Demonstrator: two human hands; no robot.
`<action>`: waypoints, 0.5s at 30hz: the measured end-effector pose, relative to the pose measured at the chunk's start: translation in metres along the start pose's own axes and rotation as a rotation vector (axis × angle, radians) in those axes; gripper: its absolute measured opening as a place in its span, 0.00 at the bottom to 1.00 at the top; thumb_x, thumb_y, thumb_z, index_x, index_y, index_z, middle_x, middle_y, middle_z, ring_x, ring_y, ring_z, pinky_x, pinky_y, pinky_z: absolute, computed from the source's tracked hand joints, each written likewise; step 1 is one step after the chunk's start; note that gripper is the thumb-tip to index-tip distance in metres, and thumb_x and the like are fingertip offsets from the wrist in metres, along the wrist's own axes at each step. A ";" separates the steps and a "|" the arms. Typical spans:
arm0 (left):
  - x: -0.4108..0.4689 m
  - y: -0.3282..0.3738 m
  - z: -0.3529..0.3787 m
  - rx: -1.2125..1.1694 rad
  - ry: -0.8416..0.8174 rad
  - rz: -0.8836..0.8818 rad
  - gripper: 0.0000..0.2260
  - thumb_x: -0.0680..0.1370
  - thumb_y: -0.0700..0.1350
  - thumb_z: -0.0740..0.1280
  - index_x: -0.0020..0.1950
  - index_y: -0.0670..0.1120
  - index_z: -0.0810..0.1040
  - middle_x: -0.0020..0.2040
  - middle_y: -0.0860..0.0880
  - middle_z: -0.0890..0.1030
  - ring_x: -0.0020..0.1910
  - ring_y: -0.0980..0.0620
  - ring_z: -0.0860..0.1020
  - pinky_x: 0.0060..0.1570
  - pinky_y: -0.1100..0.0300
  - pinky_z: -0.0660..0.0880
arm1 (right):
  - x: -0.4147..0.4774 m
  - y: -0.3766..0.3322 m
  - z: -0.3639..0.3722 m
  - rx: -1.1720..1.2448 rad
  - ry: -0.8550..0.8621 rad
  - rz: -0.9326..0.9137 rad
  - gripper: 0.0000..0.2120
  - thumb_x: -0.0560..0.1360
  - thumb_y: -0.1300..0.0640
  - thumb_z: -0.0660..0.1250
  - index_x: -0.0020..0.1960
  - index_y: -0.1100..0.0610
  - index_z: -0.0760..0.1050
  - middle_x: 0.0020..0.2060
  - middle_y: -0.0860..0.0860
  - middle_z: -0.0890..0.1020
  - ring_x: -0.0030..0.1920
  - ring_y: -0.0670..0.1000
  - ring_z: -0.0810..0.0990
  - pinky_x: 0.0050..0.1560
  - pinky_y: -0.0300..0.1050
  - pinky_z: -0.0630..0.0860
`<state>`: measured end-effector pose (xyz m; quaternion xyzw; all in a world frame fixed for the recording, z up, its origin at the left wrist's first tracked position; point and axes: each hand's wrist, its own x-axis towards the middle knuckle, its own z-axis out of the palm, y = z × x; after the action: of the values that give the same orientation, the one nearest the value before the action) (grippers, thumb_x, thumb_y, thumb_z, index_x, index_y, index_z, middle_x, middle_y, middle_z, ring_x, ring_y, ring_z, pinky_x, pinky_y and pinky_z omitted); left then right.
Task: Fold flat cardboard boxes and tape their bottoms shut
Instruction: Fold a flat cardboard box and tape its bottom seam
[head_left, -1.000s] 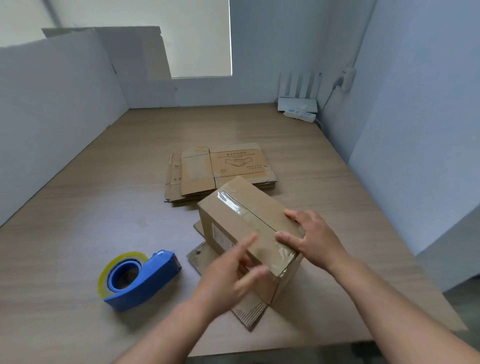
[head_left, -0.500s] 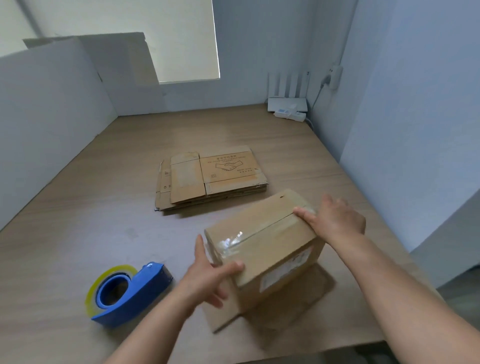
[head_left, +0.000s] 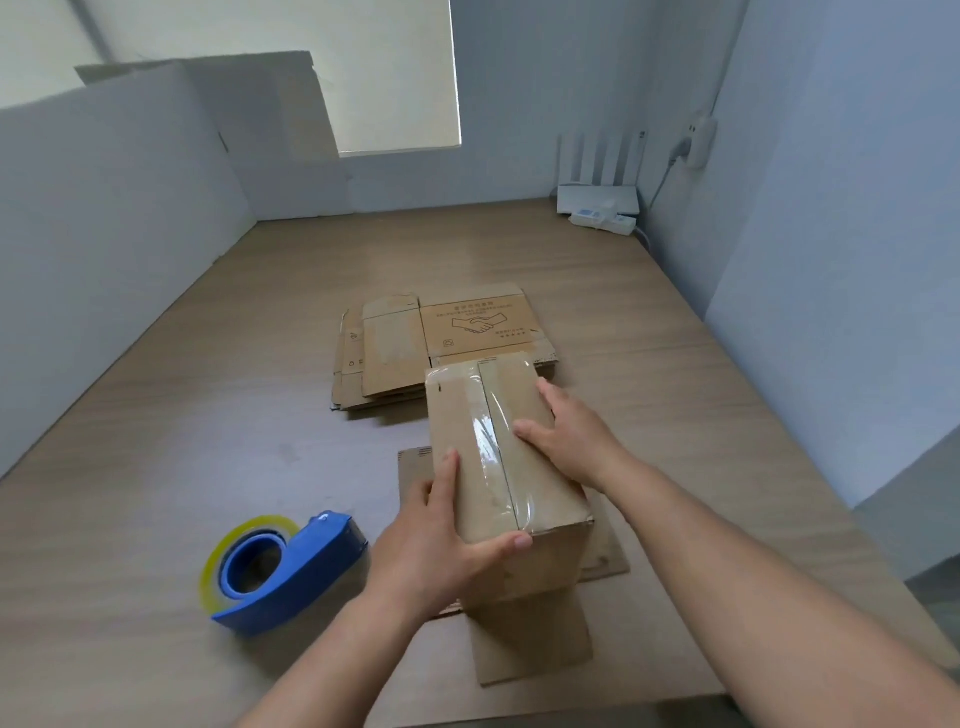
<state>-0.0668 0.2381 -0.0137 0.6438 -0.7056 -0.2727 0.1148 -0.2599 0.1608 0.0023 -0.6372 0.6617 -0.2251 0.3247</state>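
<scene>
Box (head_left: 460, 415) was sitting upside down near the front of the table (head_left: 156, 467), taped bottom facing up, just in front of the stack (head_left: 441, 338) of flat ones. Plain brown corrugated cardboard, matte, a longish rectangular block with fairly crisp edges. A strip of clear glossy tape (head_left: 488, 441) ran lengthwise down the middle seam and was a bit wrinkly and shiny in the light. Its open flaps (head_left: 530, 644) were splayed flat on the wood-grain tabletop underneath.

Both hands were on it. Left hand (head_left: 436, 551) gripped the near left corner, fingers up along the left side and thumb hooked over the near top edge. Right hand (head_left: 571, 441) held the right side, thumb lying on top beside the tape, fingers curled over the right edge.

Blue plastic dispenser (head_left: 291, 566) with a yellowish roll lay on the table just left of the left hand, not touching the box.
</scene>
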 end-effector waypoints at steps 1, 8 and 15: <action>0.004 0.001 0.000 0.011 0.023 -0.029 0.56 0.51 0.84 0.52 0.73 0.65 0.35 0.72 0.54 0.61 0.64 0.52 0.71 0.51 0.57 0.75 | 0.000 -0.003 0.006 -0.005 -0.038 -0.021 0.35 0.75 0.45 0.67 0.77 0.51 0.55 0.74 0.54 0.63 0.73 0.52 0.62 0.67 0.40 0.59; 0.029 -0.007 -0.004 0.084 0.039 -0.026 0.55 0.54 0.83 0.51 0.76 0.61 0.39 0.73 0.52 0.63 0.65 0.51 0.70 0.54 0.55 0.75 | -0.020 0.004 0.023 -0.070 -0.062 -0.033 0.32 0.73 0.38 0.65 0.74 0.36 0.57 0.76 0.52 0.55 0.74 0.52 0.59 0.73 0.47 0.60; 0.005 -0.088 -0.021 -0.127 0.237 -0.070 0.42 0.69 0.72 0.60 0.77 0.53 0.56 0.73 0.50 0.66 0.67 0.52 0.69 0.64 0.49 0.71 | -0.034 0.009 0.032 -0.051 0.004 -0.026 0.31 0.74 0.37 0.63 0.74 0.36 0.57 0.76 0.53 0.55 0.75 0.53 0.58 0.73 0.50 0.61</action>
<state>0.0177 0.2260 -0.0436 0.6872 -0.6456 -0.2426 0.2282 -0.2443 0.1991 -0.0212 -0.6534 0.6594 -0.2136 0.3043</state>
